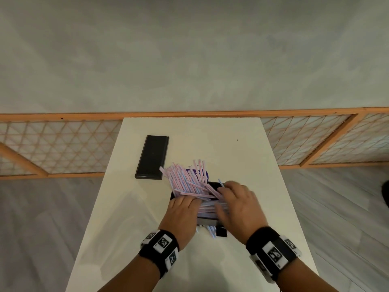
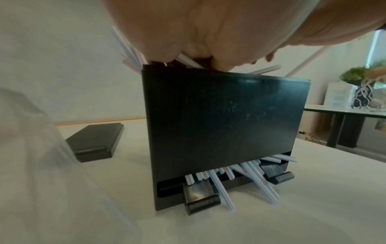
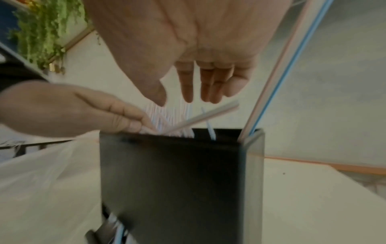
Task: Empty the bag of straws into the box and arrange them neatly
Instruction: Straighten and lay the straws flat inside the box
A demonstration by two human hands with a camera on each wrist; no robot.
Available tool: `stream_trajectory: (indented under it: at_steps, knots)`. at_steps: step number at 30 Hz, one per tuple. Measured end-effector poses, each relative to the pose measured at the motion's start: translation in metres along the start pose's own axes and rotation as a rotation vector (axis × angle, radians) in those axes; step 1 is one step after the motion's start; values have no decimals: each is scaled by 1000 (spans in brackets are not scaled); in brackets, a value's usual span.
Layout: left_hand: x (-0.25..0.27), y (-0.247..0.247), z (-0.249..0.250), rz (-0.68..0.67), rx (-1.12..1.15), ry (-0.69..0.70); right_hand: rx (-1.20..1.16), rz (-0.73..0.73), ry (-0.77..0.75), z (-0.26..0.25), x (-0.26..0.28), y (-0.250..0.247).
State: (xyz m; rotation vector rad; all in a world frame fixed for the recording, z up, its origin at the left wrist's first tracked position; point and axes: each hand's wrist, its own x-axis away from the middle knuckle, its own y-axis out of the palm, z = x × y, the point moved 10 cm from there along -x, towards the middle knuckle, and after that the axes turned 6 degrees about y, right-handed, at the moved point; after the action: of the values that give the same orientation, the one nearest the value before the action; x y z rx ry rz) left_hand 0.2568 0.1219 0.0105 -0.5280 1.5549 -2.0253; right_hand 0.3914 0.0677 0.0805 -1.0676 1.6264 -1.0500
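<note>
— Standing on the white worktop [image 1: 130, 239], is the black box [image 2: 221, 125] holding all the straws [image 1: 187, 182]?
— Mostly; they are fanning out of its top, away from the person.
— Anything only the left wrist view is showing?
— Straw ends poking through the bottom slot.
— And the hands?
— The left hand [image 1: 182, 216] is pressing curled fingers onto the straws at the rim; the right hand [image 3: 188, 54] is hovering loose-fingered above them.

left hand [image 1: 182, 209] curled, right hand [image 1: 239, 204] spread

I see a plain grey wall [image 1: 189, 49] at far; an orange-framed lattice screen [image 1: 59, 144] runs along its base. Grey plank floor [image 1: 42, 218] flanks the white table [image 1: 242, 154]. Potted plant [image 2: 355, 74] at right.
</note>
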Motion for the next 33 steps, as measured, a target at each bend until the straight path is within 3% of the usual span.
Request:
stream_trajectory:
  at_steps: [2, 5, 8, 11, 16, 22, 24, 28, 30, 33]
  knots:
    - [0, 1, -3, -1, 14, -13, 143, -4, 138, 22, -1, -15]
    - [0, -4, -4, 72, 21, -20, 325, -300, 300, 55, 9, 0]
    - [-1, -3, -7, 96, 34, -57, 313, -474, 252, 59, 17, 17]
    - [-1, 0, -9, 86, 37, -81, 169, -495, 207, 52, 16, 16]
    - [0, -6, -6, 95, 35, -76, -276, -530, 69, 1, 8, 5]
    - [3, -2, -6, 19, 26, -93, -469, -809, 13, -50, 21, 17]
    - [2, -3, -5, 41, 23, -72, -491, -765, -16, -55, 17, 12]
    - [4, -5, -9, 123, 29, -119, -167, -411, -75, -45, -16, -8]
    - [4, -6, -12, 153, 122, -146, -15, -382, -41, -38, -27, 3]
    - [3, -10, -17, 220, 298, -159, 75, -487, -3, -34, -35, 41]
